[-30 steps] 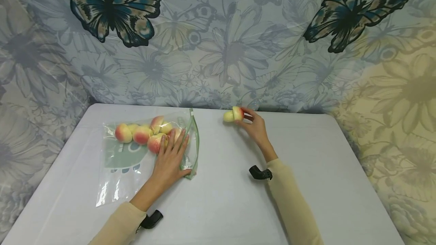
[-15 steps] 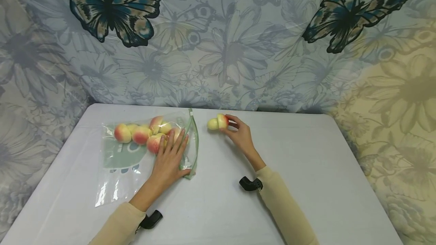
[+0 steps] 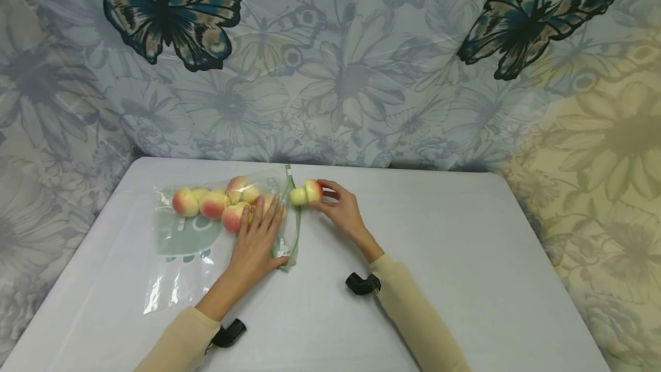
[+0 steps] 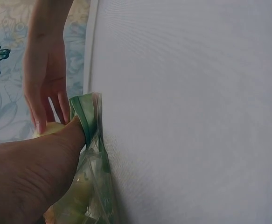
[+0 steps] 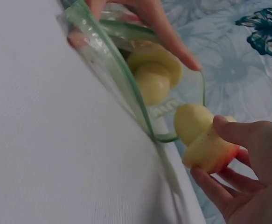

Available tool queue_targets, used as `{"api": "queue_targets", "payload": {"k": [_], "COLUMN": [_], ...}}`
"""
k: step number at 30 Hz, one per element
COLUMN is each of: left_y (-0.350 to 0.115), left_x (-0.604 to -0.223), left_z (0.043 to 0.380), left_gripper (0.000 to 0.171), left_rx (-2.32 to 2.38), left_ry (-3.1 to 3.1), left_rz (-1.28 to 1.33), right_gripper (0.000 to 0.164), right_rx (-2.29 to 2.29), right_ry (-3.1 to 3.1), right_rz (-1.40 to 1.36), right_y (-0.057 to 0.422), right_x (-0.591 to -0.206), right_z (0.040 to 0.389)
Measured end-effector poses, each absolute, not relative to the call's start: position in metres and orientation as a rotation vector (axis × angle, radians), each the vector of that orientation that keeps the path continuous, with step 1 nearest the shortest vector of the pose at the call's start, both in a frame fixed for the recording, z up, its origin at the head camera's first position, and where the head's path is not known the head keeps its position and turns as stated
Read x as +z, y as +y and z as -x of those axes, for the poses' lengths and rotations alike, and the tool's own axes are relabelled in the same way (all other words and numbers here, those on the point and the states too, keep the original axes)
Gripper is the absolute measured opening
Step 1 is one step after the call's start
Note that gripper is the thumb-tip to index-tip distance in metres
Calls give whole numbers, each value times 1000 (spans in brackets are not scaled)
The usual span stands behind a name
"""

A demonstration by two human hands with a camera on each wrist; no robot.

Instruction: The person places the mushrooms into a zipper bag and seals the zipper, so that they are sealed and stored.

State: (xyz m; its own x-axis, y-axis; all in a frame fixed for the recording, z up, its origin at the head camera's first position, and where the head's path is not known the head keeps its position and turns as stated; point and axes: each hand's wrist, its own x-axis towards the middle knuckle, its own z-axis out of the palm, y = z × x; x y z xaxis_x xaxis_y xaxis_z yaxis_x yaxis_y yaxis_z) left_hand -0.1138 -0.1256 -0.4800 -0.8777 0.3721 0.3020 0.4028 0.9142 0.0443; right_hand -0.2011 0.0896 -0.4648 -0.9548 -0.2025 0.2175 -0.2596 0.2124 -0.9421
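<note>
In the head view, my left hand (image 3: 255,248) lies over a clear zip bag (image 3: 178,280), its fingers straight and spread. Its thumb reaches the bag's green zip edge (image 4: 82,109) in the left wrist view. My right hand (image 3: 343,214) pinches a mushroom-shaped piece (image 5: 212,149) between thumb and fingers, its pale yellow stem pointing at the bag's mouth. The cap is yellow, shading to red. Inside the bag, another mushroom-shaped piece (image 5: 152,84) faces the parted mouth. Several more red-and-yellow mushroom-shaped pieces (image 3: 213,204) lie deeper in, some partly hidden by my left fingers.
A white table (image 3: 439,245) carries the bag on its left half. Behind it hangs a cloth (image 3: 356,90) printed with flowers and butterflies. Black wrist cameras (image 3: 363,284) sit at both sleeves.
My right hand has moved left and slightly nearer to me, bringing the mushroom-shaped piece from the table's back to the bag's mouth. My left hand stays in place on the bag.
</note>
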Motion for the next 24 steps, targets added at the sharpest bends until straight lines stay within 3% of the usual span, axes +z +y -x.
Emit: {"api": "queue_targets", "payload": {"k": [11,18,24], "left_y": [-126,-125,-125], "left_x": [-480,-479,-479], "left_z": [114,113,113], "left_gripper": [126,124,123], "left_rx": [-146,-179,-171], "left_ry": [-2784,-2795,-2801], "left_rz": [582,586,584], "right_gripper": [53,34,31], "right_rx": [1872,1878,1873], "right_ry": [-2441,-2416,-2414], "right_rz": [-482,-469,-475], "right_y": [71,63,61], "right_x": [-465,-468,-470], "right_z": [200,200,201]}}
